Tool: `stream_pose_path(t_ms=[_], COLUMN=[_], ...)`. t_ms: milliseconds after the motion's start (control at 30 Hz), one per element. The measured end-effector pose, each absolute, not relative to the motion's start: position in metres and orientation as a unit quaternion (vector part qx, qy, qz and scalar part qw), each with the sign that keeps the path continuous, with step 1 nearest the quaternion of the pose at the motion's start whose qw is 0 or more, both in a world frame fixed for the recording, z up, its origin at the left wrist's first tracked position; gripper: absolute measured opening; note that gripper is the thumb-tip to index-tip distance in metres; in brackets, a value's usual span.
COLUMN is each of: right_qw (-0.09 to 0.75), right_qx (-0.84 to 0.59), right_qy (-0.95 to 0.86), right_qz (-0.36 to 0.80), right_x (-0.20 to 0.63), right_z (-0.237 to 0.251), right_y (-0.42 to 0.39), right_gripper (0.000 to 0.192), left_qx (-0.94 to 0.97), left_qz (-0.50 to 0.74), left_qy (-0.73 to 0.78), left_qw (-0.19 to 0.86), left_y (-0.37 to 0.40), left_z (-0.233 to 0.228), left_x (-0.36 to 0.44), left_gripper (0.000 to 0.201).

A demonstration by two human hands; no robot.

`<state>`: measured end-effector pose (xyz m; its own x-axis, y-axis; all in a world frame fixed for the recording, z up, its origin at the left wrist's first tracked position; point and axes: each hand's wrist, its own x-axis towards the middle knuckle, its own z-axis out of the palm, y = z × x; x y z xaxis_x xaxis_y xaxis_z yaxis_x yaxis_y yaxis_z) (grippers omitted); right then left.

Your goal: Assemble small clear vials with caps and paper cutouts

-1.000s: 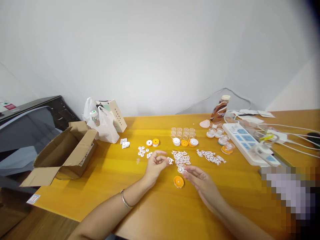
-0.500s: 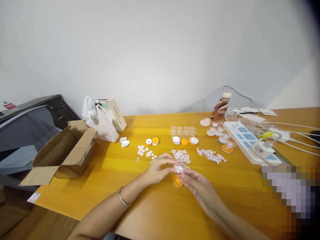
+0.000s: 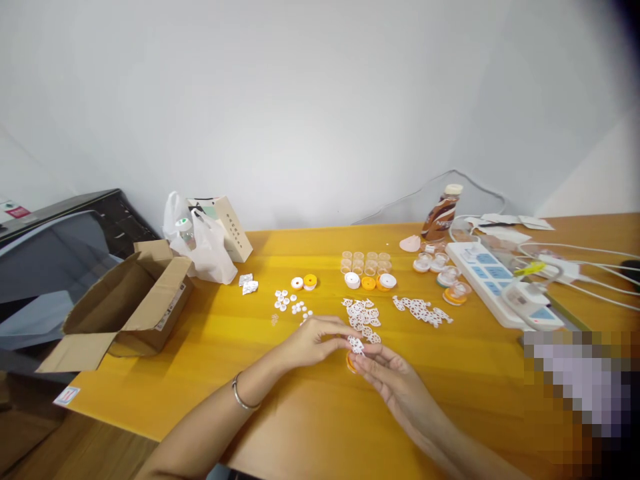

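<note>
The left hand (image 3: pixel 310 343) and right hand (image 3: pixel 395 380) have been brought together since a second ago; a white lattice piece (image 3: pixel 356 345) is pinched between both sets of fingers above the orange cap (image 3: pixel 351 363), at 6 o'clock of the white pile (image 3: pixel 363 317) on the tabletop (image 3: pixel 300 413).

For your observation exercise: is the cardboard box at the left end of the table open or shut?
Open. The cardboard box has its flaps spread outward, so the brown inside shows; its contents cannot be made out.
</note>
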<state>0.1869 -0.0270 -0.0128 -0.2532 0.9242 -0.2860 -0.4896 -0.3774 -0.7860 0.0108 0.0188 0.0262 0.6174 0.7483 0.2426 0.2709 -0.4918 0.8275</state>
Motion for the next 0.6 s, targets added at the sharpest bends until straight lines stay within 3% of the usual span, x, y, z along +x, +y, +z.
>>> stream_pose_path(t_ms=[300, 600], right_qw=[0.463, 0.494], right_qx=[-0.384, -0.394], right_qy=[-0.314, -0.304], right_qz=[0.734, 0.712], right_x=[0.189, 0.189], right_z=[-0.015, -0.014], right_y=[-0.023, -0.021], right_gripper=[0.015, 0.016], left_qx=[0.812, 0.682], left_qz=[0.271, 0.356], left_qy=[0.327, 0.385], left_qw=[0.401, 0.510], left_y=[0.016, 0.014], left_z=[0.034, 0.017], left_x=[0.011, 0.021], left_gripper=[0.027, 0.031])
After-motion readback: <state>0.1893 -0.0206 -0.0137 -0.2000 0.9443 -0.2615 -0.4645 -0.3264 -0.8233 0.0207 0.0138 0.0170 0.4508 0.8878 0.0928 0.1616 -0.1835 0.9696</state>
